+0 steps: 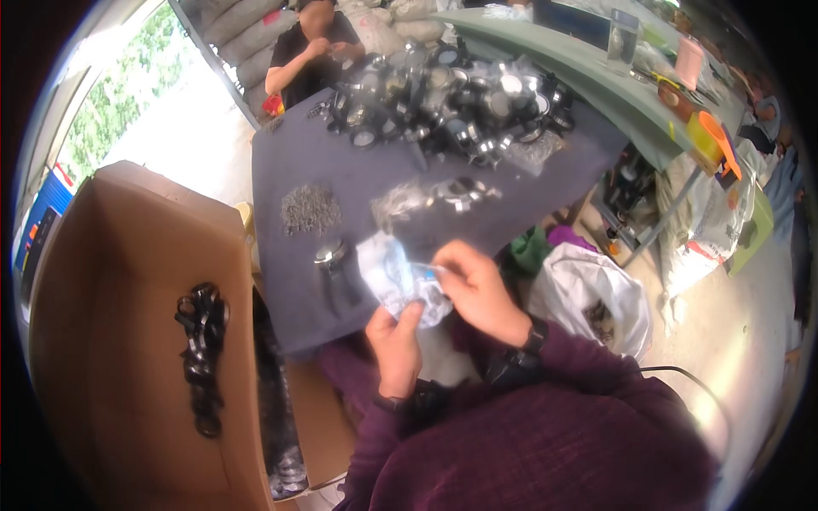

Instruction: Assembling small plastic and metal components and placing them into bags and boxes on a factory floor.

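White-and-blue crumpled wrapper: hanging above the table at its near edge; long axis running from upper left to lower right, upper end pointing toward the table's left side.
Left hand: closing thumb and fingers on the wrapper's lower end.
Right hand: pinching a thin strip, blurred, at the wrapper's right side.
Cardboard box: standing beside the table's left edge, holding black straps.
White sack: standing beyond the near edge, containing dark pieces.

A workshop, judging by the heaped watches and stacked sacks.
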A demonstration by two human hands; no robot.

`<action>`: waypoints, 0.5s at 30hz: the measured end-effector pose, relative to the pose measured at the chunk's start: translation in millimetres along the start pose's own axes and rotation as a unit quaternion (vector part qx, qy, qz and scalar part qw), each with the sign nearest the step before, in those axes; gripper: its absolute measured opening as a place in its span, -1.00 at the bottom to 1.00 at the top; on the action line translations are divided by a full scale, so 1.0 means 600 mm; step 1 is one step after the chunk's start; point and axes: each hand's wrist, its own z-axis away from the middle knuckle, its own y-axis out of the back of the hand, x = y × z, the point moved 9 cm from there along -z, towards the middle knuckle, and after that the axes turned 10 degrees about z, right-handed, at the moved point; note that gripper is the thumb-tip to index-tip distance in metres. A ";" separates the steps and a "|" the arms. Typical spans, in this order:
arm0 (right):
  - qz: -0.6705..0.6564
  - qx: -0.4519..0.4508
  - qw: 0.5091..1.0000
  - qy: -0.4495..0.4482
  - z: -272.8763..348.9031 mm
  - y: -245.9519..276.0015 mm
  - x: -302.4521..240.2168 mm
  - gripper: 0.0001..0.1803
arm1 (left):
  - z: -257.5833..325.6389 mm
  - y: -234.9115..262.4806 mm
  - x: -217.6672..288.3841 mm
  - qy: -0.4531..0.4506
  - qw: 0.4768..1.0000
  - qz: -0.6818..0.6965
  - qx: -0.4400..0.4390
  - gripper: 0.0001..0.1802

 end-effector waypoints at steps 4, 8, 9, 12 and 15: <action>-0.062 -0.004 0.997 -0.046 0.021 -0.012 0.016 -0.78 | 0.009 0.008 -0.016 0.018 1.000 0.006 -0.003 -0.77; 0.010 0.058 0.992 0.109 0.022 0.014 -0.024 -0.86 | 0.012 0.012 -0.029 0.045 0.999 -0.003 -0.010 -0.77; 0.058 0.052 0.983 0.167 0.023 0.013 -0.046 -0.89 | 0.015 0.014 -0.042 0.074 0.997 0.002 -0.021 -0.77; 0.040 0.045 0.985 0.159 0.032 0.009 -0.050 -0.94 | 0.032 0.020 -0.070 0.144 0.988 0.013 -0.044 -0.76; 0.005 0.026 0.991 0.128 0.039 -0.002 -0.024 -0.92 | 0.053 0.022 -0.103 0.259 0.959 0.043 -0.105 -0.71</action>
